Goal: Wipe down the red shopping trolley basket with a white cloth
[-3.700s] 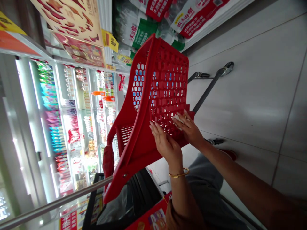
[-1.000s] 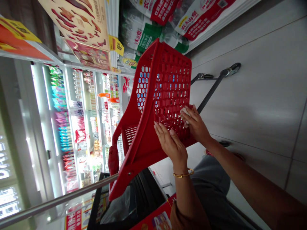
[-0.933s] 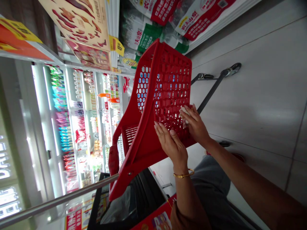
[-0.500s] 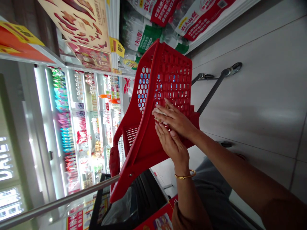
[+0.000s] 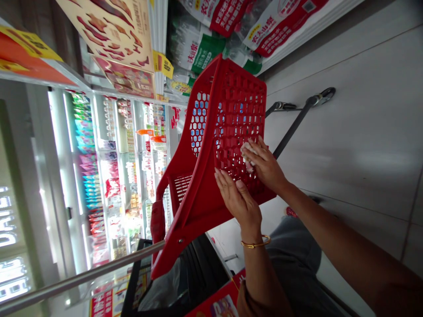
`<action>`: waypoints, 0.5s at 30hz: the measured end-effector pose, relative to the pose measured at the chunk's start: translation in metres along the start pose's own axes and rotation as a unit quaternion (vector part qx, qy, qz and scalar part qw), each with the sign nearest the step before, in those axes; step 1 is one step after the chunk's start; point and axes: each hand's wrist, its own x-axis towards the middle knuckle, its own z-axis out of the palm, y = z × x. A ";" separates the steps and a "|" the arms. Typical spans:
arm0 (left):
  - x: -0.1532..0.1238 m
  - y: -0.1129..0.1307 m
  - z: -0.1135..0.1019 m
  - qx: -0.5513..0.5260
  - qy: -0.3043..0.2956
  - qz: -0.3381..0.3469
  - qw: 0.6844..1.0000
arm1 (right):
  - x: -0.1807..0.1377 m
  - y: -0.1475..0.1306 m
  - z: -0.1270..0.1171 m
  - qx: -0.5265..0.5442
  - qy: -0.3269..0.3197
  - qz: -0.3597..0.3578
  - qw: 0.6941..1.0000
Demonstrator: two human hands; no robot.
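Observation:
A red plastic shopping cart (image 5: 198,185) with a honeycomb-pattern side fills the middle of the view, which is turned sideways. My right hand (image 5: 266,165) presses a crumpled whitish rag (image 5: 248,155) against the cart's perforated side, its fingers laid over the rag. Whether the rag is cloth or tissue is hard to tell. My left hand (image 5: 238,200), with a gold bangle (image 5: 256,243) at the wrist, lies flat against the cart's red side. Its fingers are stretched out and hold nothing.
Shrink-wrapped water bottles (image 5: 205,48) stand on a low shelf beside the cart. Lit shelves of packaged goods (image 5: 89,176) line the background. A grey cart leg with a wheel (image 5: 327,94) stretches over the tiled floor (image 5: 363,132). A metal rail (image 5: 82,277) crosses the lower left.
My right hand has slid with the rag along the cart's side, right in the picture, away from my left hand. My left hand stays almost in place.

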 end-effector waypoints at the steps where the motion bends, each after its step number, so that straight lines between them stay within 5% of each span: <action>1: 0.000 0.000 0.000 0.001 0.001 0.001 1.000 | -0.001 0.001 0.001 -0.001 0.004 0.003 1.000; 15: 0.001 -0.002 0.002 0.010 0.011 0.011 1.000 | -0.019 0.001 0.001 0.000 0.027 0.048 0.998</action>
